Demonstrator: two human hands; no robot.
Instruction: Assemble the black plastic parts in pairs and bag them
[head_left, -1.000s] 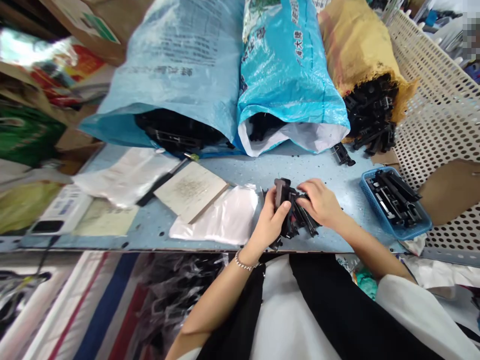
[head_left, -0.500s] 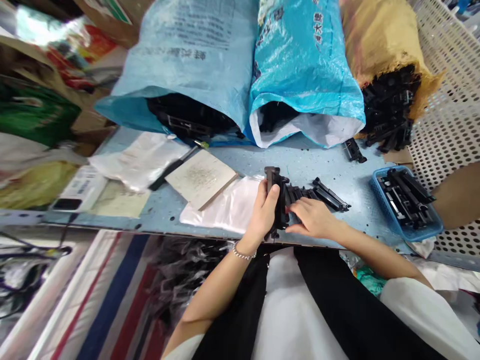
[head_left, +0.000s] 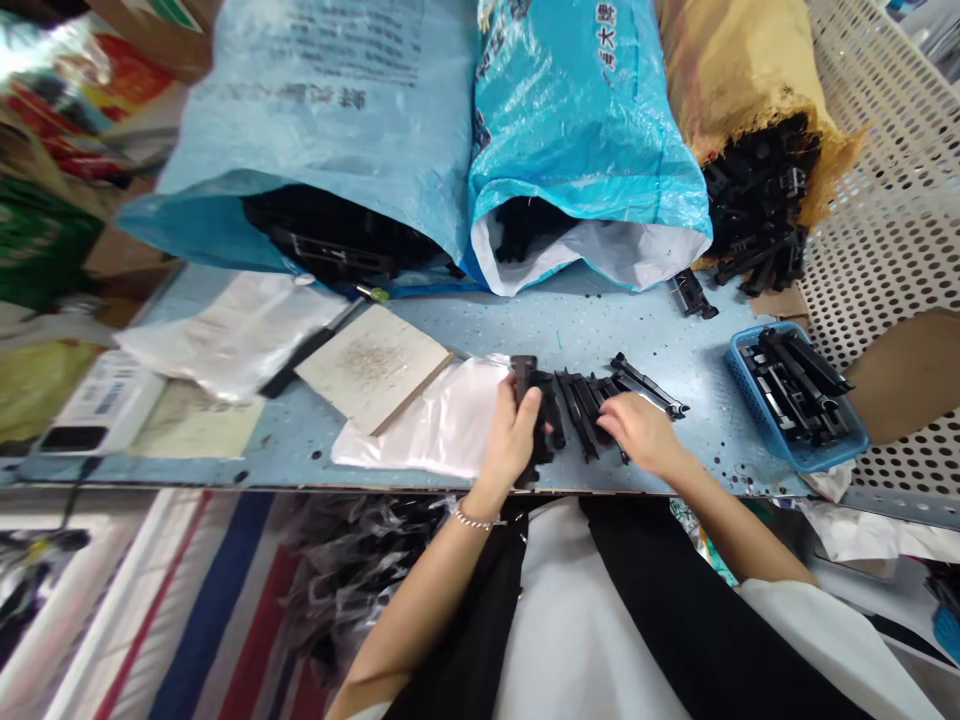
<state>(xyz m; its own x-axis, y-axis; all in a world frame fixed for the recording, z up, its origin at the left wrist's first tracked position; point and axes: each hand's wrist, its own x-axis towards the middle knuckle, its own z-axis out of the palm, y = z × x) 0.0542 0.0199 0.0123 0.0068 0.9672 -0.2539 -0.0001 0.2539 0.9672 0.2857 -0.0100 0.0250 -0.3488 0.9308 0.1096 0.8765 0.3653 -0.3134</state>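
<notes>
My left hand (head_left: 511, 435) is wrapped round a black plastic part (head_left: 523, 372) with a flat, wide top end, held upright near the bench's front edge. Several long black plastic parts (head_left: 576, 415) lie side by side on the bench just right of it. My right hand (head_left: 641, 432) has its fingers curled and pinched on one of these parts at the right end of the row; the fingers partly cover it. Beyond that hand, another slim black part (head_left: 649, 385) lies slantwise. A white plastic bag (head_left: 427, 425) lies left of my left hand.
Two blue sacks (head_left: 315, 120) (head_left: 577, 130) and a yellow sack (head_left: 742, 70), holding black parts, line the back. A blue basket (head_left: 739, 375) of parts stands right, by a perforated white crate (head_left: 892, 240). A pale square board (head_left: 375, 368) lies left.
My right hand has moved right, away from the part in my left hand, to the row of parts. The held part sits slightly lower. The view has shifted a little.
</notes>
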